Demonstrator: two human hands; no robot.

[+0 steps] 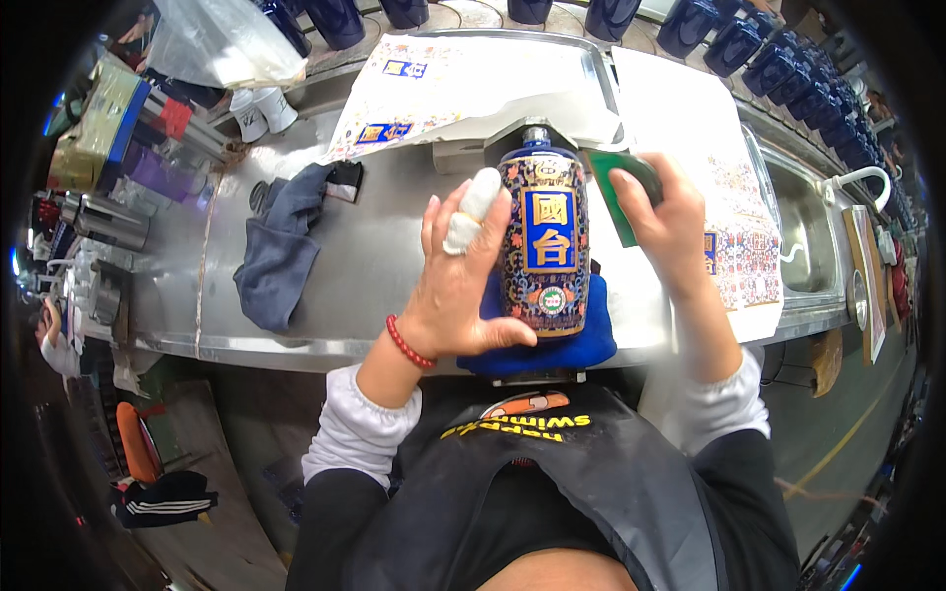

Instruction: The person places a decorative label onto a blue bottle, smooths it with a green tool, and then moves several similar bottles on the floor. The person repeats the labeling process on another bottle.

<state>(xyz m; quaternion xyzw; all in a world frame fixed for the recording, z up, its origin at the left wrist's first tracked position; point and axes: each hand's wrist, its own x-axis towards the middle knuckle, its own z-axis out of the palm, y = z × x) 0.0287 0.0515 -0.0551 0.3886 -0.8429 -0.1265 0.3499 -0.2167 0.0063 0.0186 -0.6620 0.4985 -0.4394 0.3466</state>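
A dark blue bottle (pixel 547 236) with an ornate patterned wrap and a blue-and-gold panel lies face up in front of me, its neck pointing away. Beneath its lower end is a bright blue cloth (pixel 598 330). Along the bottle's left side rests my left hand (pixel 453 271), fingers stretched out and thumb reaching across the bottle's lower edge. Two of its fingers wear white finger covers. My right hand (pixel 673 212) grips a flat green scraper (pixel 613 187) with a dark upper part, held just right of the bottle's shoulder and apart from it.
Printed label sheets (pixel 473 84) lie behind the bottle, with more sheets (pixel 739 217) at the right. A grey-blue cloth (pixel 281 251) sits on the steel counter (pixel 370 256) at left. Several blue bottles (pixel 680 28) line the far edge. A sink (pixel 813 241) is at far right.
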